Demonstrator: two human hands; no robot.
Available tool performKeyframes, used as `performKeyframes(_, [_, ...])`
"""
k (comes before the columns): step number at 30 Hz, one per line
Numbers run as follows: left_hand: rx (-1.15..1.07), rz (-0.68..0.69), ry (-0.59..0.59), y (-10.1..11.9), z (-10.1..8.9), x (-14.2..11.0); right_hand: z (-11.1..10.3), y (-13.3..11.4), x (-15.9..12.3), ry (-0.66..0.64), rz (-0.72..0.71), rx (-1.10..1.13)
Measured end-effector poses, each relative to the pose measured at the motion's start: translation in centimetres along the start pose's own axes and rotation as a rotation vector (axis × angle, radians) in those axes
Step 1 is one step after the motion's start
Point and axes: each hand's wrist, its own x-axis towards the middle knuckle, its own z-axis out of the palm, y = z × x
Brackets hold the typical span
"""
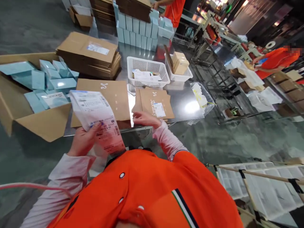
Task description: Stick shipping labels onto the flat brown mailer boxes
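Observation:
My left hand [86,139] grips a strip of printed shipping labels [95,107] between thumb and fingers. The strip hangs down in front of my orange shirt and covers part of a large flat cardboard mailer [116,95]. My right hand [146,119] is at the near left edge of a smaller pile of flat cardboard mailers [146,99]; its fingers are loosely stretched out, and I cannot tell whether they touch the cardboard. On the top mailer of that pile sits a white label [159,110].
An open carton [42,125] of light-blue boxes stands left, beside stacked cardboard [73,47]. White baskets [148,65] and more light-blue boxes [135,39] sit farther back on the metal table [182,101]. Co-workers in orange work beyond. A rack of clear bins [261,183] is right.

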Motion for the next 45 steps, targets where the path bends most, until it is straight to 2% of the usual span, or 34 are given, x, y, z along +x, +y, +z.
performKeyframes(1, [0.036, -0.062, -0.099, -0.5, 0.0, -0.2, 3.1, -0.3, 0.5, -0.160, -0.108, 0.166])
performKeyframes(2, [0.082, -0.122, -0.208, -0.8, -0.1, -0.4, 5.9, -0.5, 0.8, -0.186, -0.176, 0.288])
performKeyframes(3, [0.126, -0.164, -0.297, -1.0, -0.2, -0.5, 8.2, -0.5, 0.8, -0.116, -0.193, 0.383])
performKeyframes(4, [0.141, -0.177, -0.335, -1.1, -0.3, -0.5, 10.1, -0.5, 0.8, -0.038, -0.189, 0.443])
performKeyframes(5, [0.106, -0.165, -0.309, -1.1, -0.3, -0.5, 11.4, -0.3, 0.6, 0.026, -0.163, 0.461])
performKeyframes(7, [-0.052, -0.108, -0.141, -0.7, -0.3, -0.5, 12.3, 0.0, 0.3, 0.019, -0.097, 0.409])
performKeyframes(8, [-0.123, -0.088, -0.054, -0.5, -0.1, -0.6, 12.1, 0.1, 0.3, -0.014, -0.077, 0.371])
performKeyframes(10, [-0.192, -0.083, 0.023, -0.1, 0.2, -0.7, 10.9, -0.4, 1.0, -0.008, -0.063, 0.321])
performKeyframes(13, [-0.197, -0.074, 0.019, 0.0, 1.1, -0.9, 8.8, -2.1, 2.8, 0.083, -0.078, 0.208])
performKeyframes(15, [-0.210, -0.028, 0.048, -0.3, 1.7, -1.0, 8.0, -3.2, 3.7, 0.080, -0.110, 0.068])
performKeyframes(20, [-0.032, 0.094, 0.238, -1.6, 2.7, -0.8, 8.0, -4.3, 3.9, 0.146, -0.234, -0.162])
performKeyframes(22, [0.041, 0.100, 0.320, -2.3, 2.7, -0.3, 8.1, -4.2, 4.1, 0.177, -0.314, -0.229])
performKeyframes(24, [0.016, 0.072, 0.355, -3.1, 2.6, 0.5, 8.2, -4.1, 5.3, 0.181, -0.379, -0.239])
performKeyframes(26, [-0.116, 0.017, 0.262, -4.0, 2.3, 1.5, 8.0, -4.0, 7.7, 0.191, -0.395, -0.201])
performKeyframes(28, [-0.267, -0.086, 0.066, -5.1, 2.0, 2.6, 7.7, -4.0, 11.2, 0.234, -0.358, -0.183])
performKeyframes(30, [-0.343, -0.209, -0.110, -6.4, 1.5, 3.3, 7.5, -4.0, 15.1, 0.299, -0.271, -0.234])
performKeyframes(31, [-0.354, -0.260, -0.161, -7.1, 1.3, 3.4, 7.3, -3.9, 16.9, 0.333, -0.210, -0.284])
performKeyframes(34, [-0.351, -0.350, -0.230, -9.2, 0.3, 2.5, 6.9, -3.7, 20.9, 0.373, -0.024, -0.508])
performKeyframes(37, [-0.334, -0.413, -0.274, -10.9, -0.5, -0.6, 6.5, -3.4, 22.8, 0.398, 0.038, -0.764])
performKeyframes(39, [-0.283, -0.434, -0.282, -11.5, -1.2, -3.3, 6.5, -3.2, 23.3, 0.318, -0.048, -0.934])
performKeyframes(42, [-0.207, -0.435, -0.254, -11.0, -3.2, -6.1, 7.5, -2.5, 22.2, -0.004, -0.266, -1.082])
performKeyframes(44, [-0.220, -0.410, -0.177, -9.7, -5.3, -5.9, 8.8, -1.7, 19.5, -0.168, -0.392, -1.069])
performKeyframes(45, [-0.231, -0.386, -0.125, -8.8, -6.3, -4.9, 9.5, -1.1, 17.7, -0.231, -0.465, -1.031])
